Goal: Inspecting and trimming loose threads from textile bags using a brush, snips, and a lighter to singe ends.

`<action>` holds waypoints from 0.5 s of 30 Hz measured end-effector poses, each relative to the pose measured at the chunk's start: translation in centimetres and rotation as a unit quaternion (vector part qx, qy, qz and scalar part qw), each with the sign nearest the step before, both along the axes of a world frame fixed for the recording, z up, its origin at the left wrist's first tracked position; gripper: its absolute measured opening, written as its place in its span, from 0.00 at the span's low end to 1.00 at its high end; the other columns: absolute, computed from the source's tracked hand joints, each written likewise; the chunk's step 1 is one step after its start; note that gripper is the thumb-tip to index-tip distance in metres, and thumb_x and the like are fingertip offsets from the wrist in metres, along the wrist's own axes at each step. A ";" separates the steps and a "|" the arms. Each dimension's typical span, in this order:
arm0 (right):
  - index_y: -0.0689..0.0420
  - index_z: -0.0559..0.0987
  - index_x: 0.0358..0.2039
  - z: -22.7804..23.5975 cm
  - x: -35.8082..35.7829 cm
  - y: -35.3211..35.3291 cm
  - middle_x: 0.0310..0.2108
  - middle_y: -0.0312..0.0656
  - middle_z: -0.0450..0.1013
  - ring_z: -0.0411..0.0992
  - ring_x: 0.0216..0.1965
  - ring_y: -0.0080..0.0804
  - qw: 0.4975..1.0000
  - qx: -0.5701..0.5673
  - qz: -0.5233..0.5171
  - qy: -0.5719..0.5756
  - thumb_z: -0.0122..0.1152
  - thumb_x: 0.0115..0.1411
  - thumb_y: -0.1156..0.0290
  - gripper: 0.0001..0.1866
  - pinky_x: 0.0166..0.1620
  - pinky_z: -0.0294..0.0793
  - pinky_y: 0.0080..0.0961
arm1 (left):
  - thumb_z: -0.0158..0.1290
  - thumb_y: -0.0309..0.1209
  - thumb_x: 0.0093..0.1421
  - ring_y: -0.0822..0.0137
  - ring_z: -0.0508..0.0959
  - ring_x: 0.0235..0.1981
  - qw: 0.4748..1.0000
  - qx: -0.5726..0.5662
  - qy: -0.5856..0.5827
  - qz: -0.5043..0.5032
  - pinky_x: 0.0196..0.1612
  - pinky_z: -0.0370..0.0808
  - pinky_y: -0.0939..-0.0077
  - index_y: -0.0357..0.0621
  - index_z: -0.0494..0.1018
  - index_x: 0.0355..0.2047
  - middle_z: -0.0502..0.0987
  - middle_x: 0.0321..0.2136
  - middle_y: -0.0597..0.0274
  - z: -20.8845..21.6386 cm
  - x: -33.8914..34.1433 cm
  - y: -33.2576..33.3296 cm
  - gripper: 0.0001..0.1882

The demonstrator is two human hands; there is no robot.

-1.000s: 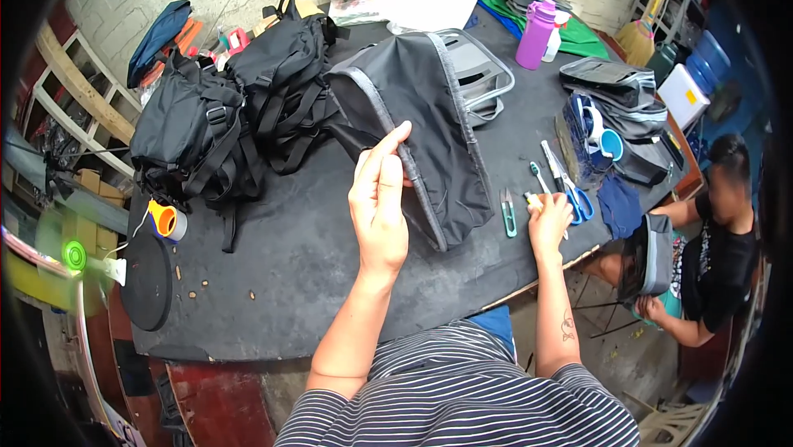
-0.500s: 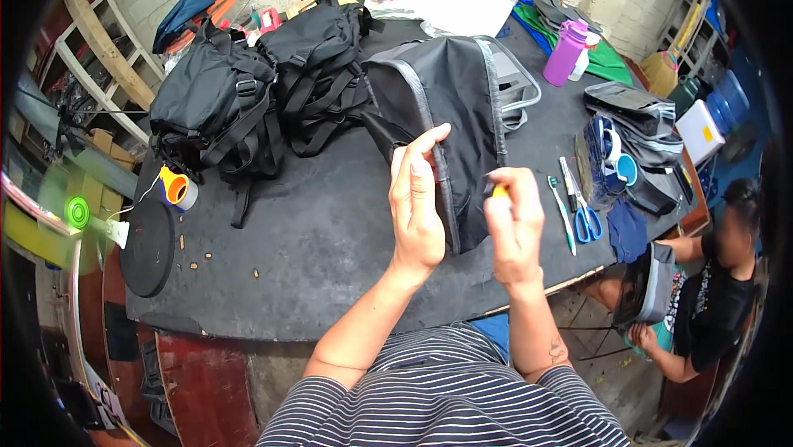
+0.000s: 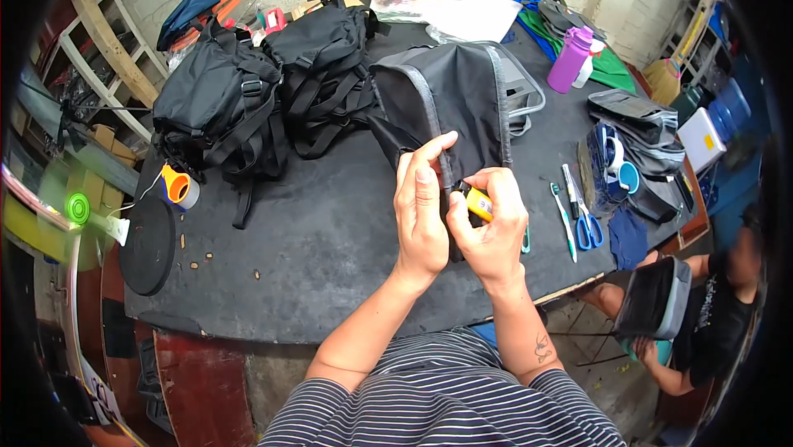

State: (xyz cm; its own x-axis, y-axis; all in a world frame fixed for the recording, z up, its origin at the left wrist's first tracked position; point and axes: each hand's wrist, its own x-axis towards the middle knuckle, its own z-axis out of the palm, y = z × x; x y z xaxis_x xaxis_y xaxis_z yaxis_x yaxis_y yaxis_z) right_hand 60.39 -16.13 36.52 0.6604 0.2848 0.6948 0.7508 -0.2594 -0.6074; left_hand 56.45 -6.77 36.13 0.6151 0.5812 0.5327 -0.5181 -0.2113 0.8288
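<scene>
While holding both hands close together at the near side of a black fabric bag [image 3: 475,100], pinching a small yellow object [image 3: 479,204], much like a lighter, between the thumb and fingers of the right hand [image 3: 497,224]. Just beside it, the left hand [image 3: 423,232], fingers extended and drawn together, index fingertip at the bag's grey-bound edge; grip on the cloth impossible to tell from this angle. Contact between the two hands likewise unclear.

For the bag, a place on the dark worktable [image 3: 330,216], directly ahead of a striped shirt [image 3: 442,393], open side toward the left. Partly hidden just behind it, a grey-trimmed piece [image 3: 524,92].

To the left, a black backpack [image 3: 213,92] and, close beside it, a second backpack [image 3: 320,54], both hung with loose straps. To the right, near the table's front edge, a toothbrush [image 3: 563,222], blue-handled scissors [image 3: 589,234] and a dark blue cloth [image 3: 629,236]. Farther back, a purple bottle [image 3: 570,60]. Beyond the table's right end, a co-worker [image 3: 717,327] in black, hands on a black and grey bag [image 3: 657,298].
</scene>
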 end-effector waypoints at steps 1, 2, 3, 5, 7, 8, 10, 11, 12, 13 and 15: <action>0.63 0.73 0.31 -0.1 0.0 0.0 0.31 0.47 0.71 0.73 0.27 0.45 1.000 0.018 0.011 0.000 0.65 0.45 0.74 0.13 0.31 0.74 0.32 | 0.30 0.45 0.71 0.77 0.62 0.32 1.000 -0.004 0.000 -0.004 0.38 0.61 0.82 0.40 0.71 0.51 0.65 0.32 0.72 0.0 0.0 0.0 0.26; 0.63 0.73 0.31 -0.2 0.1 0.0 0.31 0.47 0.71 0.73 0.27 0.45 1.000 0.018 0.012 0.000 0.65 0.45 0.74 0.13 0.31 0.74 0.32 | 0.30 0.45 0.71 0.77 0.62 0.32 1.000 -0.004 0.000 -0.003 0.38 0.61 0.82 0.40 0.71 0.51 0.65 0.32 0.72 0.0 0.0 0.0 0.26; 0.63 0.73 0.31 -0.3 0.0 0.0 0.31 0.47 0.71 0.73 0.27 0.44 0.999 0.034 0.026 0.005 0.65 0.45 0.74 0.13 0.31 0.74 0.32 | 0.29 0.45 0.71 0.77 0.62 0.32 1.000 -0.008 -0.001 -0.002 0.38 0.61 0.82 0.40 0.71 0.51 0.66 0.33 0.71 0.0 0.0 0.1 0.26; 0.63 0.74 0.31 -0.6 -0.1 0.0 0.31 0.47 0.72 0.73 0.28 0.43 0.998 0.049 0.040 0.010 0.65 0.45 0.75 0.13 0.32 0.74 0.31 | 0.29 0.45 0.71 0.77 0.61 0.32 1.000 -0.012 -0.001 0.001 0.38 0.60 0.82 0.39 0.71 0.51 0.66 0.33 0.71 0.0 0.1 0.2 0.26; 0.63 0.73 0.30 -0.9 -0.3 0.1 0.30 0.47 0.72 0.74 0.29 0.41 0.997 0.049 0.053 0.020 0.64 0.45 0.76 0.12 0.33 0.74 0.31 | 0.27 0.42 0.71 0.65 0.68 0.37 0.999 0.020 -0.004 0.029 0.44 0.65 0.74 0.36 0.72 0.48 0.70 0.38 0.56 -0.3 0.2 0.4 0.27; 0.63 0.73 0.29 -0.7 -0.4 0.1 0.30 0.47 0.73 0.74 0.29 0.42 0.997 0.049 0.055 0.030 0.64 0.45 0.76 0.11 0.33 0.74 0.31 | 0.26 0.43 0.71 0.62 0.69 0.40 0.999 0.022 0.003 0.034 0.46 0.65 0.72 0.36 0.71 0.47 0.70 0.40 0.54 -0.2 0.1 0.3 0.27; 0.63 0.73 0.29 -0.7 -0.5 0.1 0.30 0.47 0.72 0.74 0.28 0.42 0.998 0.038 0.052 0.028 0.64 0.45 0.76 0.11 0.32 0.74 0.31 | 0.26 0.43 0.71 0.62 0.69 0.40 0.999 0.010 -0.005 0.033 0.47 0.65 0.72 0.35 0.71 0.47 0.70 0.41 0.54 -0.1 0.1 0.1 0.27; 0.63 0.74 0.29 -0.7 -0.6 0.3 0.29 0.47 0.72 0.74 0.28 0.43 0.998 0.029 0.052 0.027 0.64 0.45 0.76 0.11 0.32 0.74 0.31 | 0.26 0.43 0.71 0.61 0.70 0.41 0.999 -0.002 -0.014 0.035 0.47 0.65 0.71 0.35 0.71 0.47 0.70 0.41 0.53 -0.1 0.0 0.1 0.28; 0.63 0.74 0.29 -0.6 -0.7 0.4 0.29 0.47 0.72 0.74 0.28 0.43 0.998 0.030 0.054 0.027 0.64 0.45 0.76 0.11 0.32 0.74 0.31 | 0.26 0.43 0.71 0.61 0.70 0.41 0.999 -0.001 -0.013 0.037 0.47 0.65 0.71 0.35 0.71 0.47 0.70 0.41 0.53 -0.3 0.1 0.1 0.28; 0.63 0.74 0.29 -0.5 -0.8 0.5 0.29 0.47 0.72 0.74 0.27 0.43 0.998 0.024 0.050 0.032 0.64 0.45 0.75 0.11 0.32 0.74 0.31 | 0.26 0.45 0.71 0.69 0.66 0.38 0.999 0.003 -0.021 0.036 0.44 0.62 0.76 0.36 0.70 0.48 0.70 0.41 0.60 -0.5 0.1 0.1 0.28; 0.63 0.74 0.30 -0.4 -0.8 0.5 0.29 0.47 0.72 0.74 0.27 0.44 0.998 0.019 0.045 0.036 0.63 0.46 0.75 0.11 0.31 0.74 0.31 | 0.25 0.48 0.71 0.76 0.62 0.34 0.999 0.007 -0.030 0.034 0.41 0.60 0.80 0.37 0.69 0.49 0.69 0.41 0.67 -0.6 0.2 0.2 0.29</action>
State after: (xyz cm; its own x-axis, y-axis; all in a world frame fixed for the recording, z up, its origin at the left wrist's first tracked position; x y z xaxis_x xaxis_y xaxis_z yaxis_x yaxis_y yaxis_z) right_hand 59.56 -15.59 36.16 0.6819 0.3199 0.6578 0.7242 -0.1691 -0.6686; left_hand 56.66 -6.58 35.53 0.5413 0.6129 0.5755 -0.5506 -0.2589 0.7936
